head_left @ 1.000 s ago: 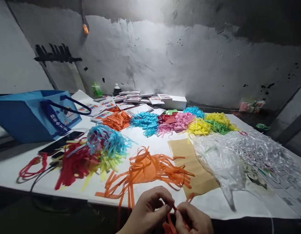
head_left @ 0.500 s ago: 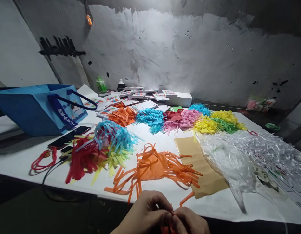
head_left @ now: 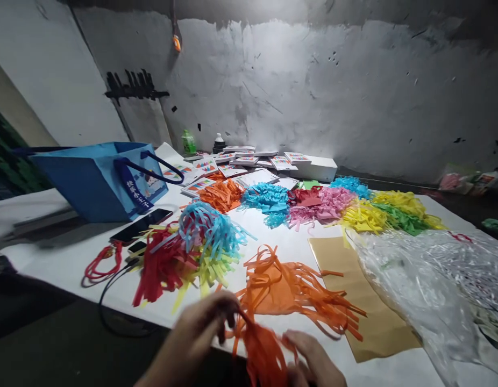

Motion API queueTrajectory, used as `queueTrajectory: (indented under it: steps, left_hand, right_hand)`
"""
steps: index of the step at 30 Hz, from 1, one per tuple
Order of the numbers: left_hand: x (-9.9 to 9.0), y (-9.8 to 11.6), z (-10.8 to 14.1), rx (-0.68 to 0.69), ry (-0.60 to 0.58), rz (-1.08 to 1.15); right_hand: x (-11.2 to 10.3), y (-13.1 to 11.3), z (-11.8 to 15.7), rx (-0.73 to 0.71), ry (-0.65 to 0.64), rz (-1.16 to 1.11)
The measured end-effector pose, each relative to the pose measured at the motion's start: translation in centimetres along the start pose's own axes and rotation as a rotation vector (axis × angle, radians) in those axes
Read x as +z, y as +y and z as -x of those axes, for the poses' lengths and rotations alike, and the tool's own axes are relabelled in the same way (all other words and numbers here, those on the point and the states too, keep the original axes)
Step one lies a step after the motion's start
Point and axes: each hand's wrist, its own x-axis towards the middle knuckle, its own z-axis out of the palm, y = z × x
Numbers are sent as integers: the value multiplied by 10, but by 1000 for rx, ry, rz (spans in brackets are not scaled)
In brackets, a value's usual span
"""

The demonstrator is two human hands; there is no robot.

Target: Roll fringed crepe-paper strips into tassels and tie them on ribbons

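Observation:
At the table's near edge, my left hand (head_left: pixel 200 330) pinches the twisted top of an orange paper tassel (head_left: pixel 263 352). The tassel's cut strips hang down past the lower edge of the picture. My right hand (head_left: pixel 311 357) is closed on strips at the tassel's right side; its lower fingers are cut off by the picture edge. Just beyond my hands lies a flat orange fringed paper sheet (head_left: pixel 273 290), its strips spread to both sides. Left of it is a pile of finished-looking tassels in blue (head_left: pixel 211 228), red (head_left: pixel 162 274) and yellow (head_left: pixel 214 269).
Fringed paper bundles in orange (head_left: pixel 222 194), blue (head_left: pixel 269 199), pink (head_left: pixel 333 204) and yellow (head_left: pixel 364 216) line the back. Boxes (head_left: pixel 283 163) are stacked behind. Brown paper (head_left: pixel 370 312) and clear plastic (head_left: pixel 422 290) lie right. A blue bag (head_left: pixel 87 185) and a phone (head_left: pixel 142 226) are left.
My hands have moved apart, and the orange tassel has come up into view between them. The view has swung left, so the table's things appear farther right.

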Motion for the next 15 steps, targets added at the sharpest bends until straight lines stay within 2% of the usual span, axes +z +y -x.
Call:
queueTrajectory:
  steps: [2, 4, 5, 6, 7, 8, 9, 11, 12, 14, 15]
  left_hand:
    - [-47, 4, -34, 53, 286, -154]
    - [-87, 11, -71, 169, 612, -434]
    - [-99, 15, -88, 256, 687, -598]
    - [-103, 19, -101, 339, 794, -712]
    - [-98, 21, -108, 409, 811, -772]
    - [-85, 22, -110, 476, 743, -770]
    - [-65, 21, -106, 523, 590, -720]
    - [-12, 13, -89, 562, 55, -573]
    - [15, 7, -78, 576, -121, -558]
    - [56, -9, -64, 559, -395, -523]
    - [67, -16, -63, 499, -420, -517]
  right_hand:
    - [-5, 3, -21, -50, -42, 96]
    - [-5, 8, -43, -122, -148, 243]
    - [-1, 10, -52, -147, -193, 305]
    - [4, 13, -58, -160, -216, 347]
    - [11, 16, -61, -167, -218, 368]
    - [19, 19, -61, -169, -194, 366]
    - [27, 21, -59, -171, -156, 350]
    - [36, 25, -48, -143, -49, 314]
    - [35, 27, -41, -116, -7, 306]
    - [24, 31, -29, -156, -17, 336]
    - [14, 34, -25, -224, -65, 371]
